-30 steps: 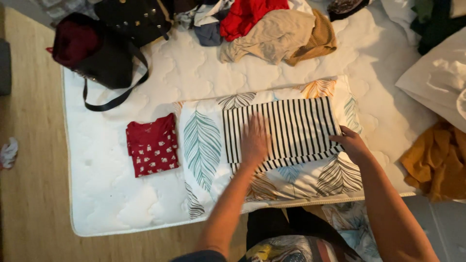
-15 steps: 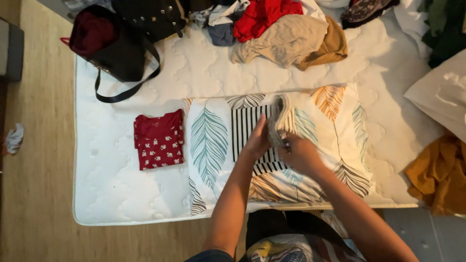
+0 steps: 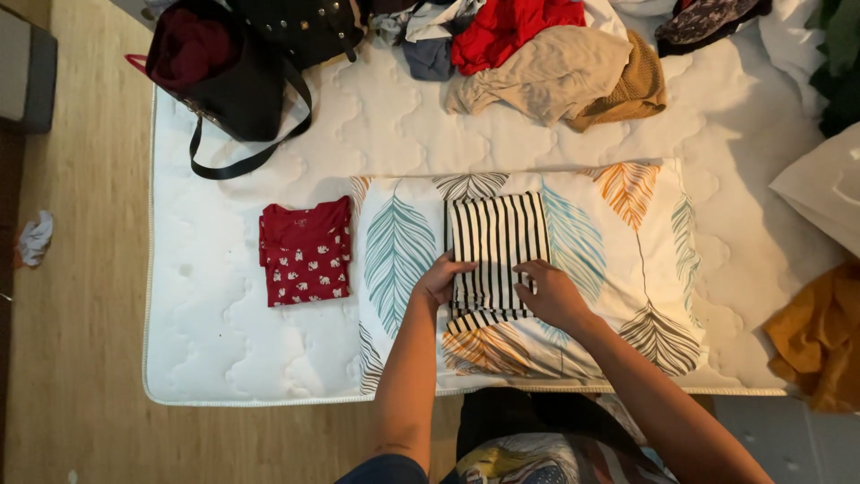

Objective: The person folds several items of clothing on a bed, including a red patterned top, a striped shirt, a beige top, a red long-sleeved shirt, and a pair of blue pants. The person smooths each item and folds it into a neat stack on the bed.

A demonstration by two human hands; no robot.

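Observation:
A black-and-white striped garment lies folded into a narrow rectangle on a feather-print pillow, which rests on a white quilted mattress. My left hand presses flat on the garment's near left edge. At the near right edge, my right hand lies flat on it with fingers spread. A folded red printed shirt sits on the mattress to the left of the pillow.
A heap of unfolded clothes lies at the far side of the mattress. A black handbag sits at the far left corner. Mustard fabric hangs at the right. Wooden floor runs along the left.
The striped garment was wide and flat, then its right half was folded over to the left. It is now a narrow rectangle with both hands pressing its near end.

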